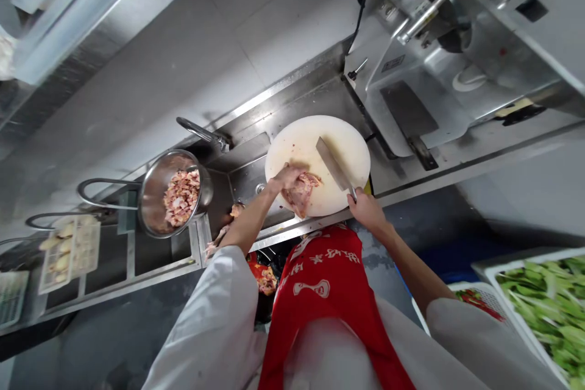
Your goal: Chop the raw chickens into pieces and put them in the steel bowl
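Note:
A piece of raw poultry (301, 195), pinkish with skin on it, lies on the round white cutting board (292, 140). My left hand (286, 178) grips its far left side, the fingertips partly hidden against the meat. In my right hand (368, 212) is the handle of a cleaver (333, 162). Its broad blade lies over the right half of the board, apart from the meat and angled up to the left. Small scraps of meat dot the board around the piece.
Left of the board, a steel bowl (148, 195) holds chopped meat beside a faucet (201, 131). More raw pieces (223, 233) lie by my left forearm. A second cleaver (408, 111) rests on the slicing machine (475, 97) at right. Leafy greens (548, 311) fill a crate lower right.

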### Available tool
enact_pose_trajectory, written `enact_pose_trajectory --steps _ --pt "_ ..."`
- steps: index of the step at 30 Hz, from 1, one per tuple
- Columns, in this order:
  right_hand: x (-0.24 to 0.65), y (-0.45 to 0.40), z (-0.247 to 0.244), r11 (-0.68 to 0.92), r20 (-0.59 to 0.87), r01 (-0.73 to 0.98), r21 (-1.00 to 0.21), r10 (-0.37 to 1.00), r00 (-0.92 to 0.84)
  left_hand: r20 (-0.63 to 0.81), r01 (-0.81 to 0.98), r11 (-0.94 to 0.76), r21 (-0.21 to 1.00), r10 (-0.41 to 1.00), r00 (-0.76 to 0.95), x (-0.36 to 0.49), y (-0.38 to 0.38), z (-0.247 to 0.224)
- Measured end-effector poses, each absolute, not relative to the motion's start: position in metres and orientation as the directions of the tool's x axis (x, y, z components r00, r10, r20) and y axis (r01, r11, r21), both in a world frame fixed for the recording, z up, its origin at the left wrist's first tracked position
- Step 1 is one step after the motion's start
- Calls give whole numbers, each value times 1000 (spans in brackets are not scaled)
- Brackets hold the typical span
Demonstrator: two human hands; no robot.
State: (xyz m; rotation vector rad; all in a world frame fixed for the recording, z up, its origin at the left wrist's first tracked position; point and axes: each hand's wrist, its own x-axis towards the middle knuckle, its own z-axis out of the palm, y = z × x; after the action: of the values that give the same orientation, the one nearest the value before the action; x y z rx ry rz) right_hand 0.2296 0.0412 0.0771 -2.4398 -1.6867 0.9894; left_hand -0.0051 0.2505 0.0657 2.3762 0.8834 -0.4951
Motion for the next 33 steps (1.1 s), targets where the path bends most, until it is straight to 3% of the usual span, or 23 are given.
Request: enact_pose_trajectory --steps 3,7,11,15,18,21,24,28,31,33 --pt "225 41 77 -471 -515 811 -347 818 255 -536 723 -556 411 495 684 -8 265 62" --pt "221 38 75 -503 -505 778 -377 816 283 -341 766 -363 531 735 586 -38 265 73" --pt "222 36 67 -516 -489 765 -386 817 305 -110 655 -87 750 961 254 -59 249 73" --pt "225 37 60 -496 -478 776 -390 829 290 -185 486 195 852 980 -68 -48 225 51" --pt "228 38 60 -497 -478 779 -382 828 293 -167 456 224 861 973 -163 -36 214 46" --pt "231 38 60 -490 -473 781 -386 833 288 38 598 10 802 997 -66 -36 210 60" --pt "233 38 58 -483 -458 784 -390 840 290 118 704 -250 665 965 232 -44 202 75" --pt "234 38 56 -478 -453 786 -391 844 287 -36 660 -544 517 757 652 -61 175 77" --pt "234 38 55 -468 -450 784 -408 850 273 -144 621 -616 484 644 752 -71 164 74" --pt "235 38 55 -467 -451 779 -418 851 268 -109 628 -600 496 675 730 -70 171 74"
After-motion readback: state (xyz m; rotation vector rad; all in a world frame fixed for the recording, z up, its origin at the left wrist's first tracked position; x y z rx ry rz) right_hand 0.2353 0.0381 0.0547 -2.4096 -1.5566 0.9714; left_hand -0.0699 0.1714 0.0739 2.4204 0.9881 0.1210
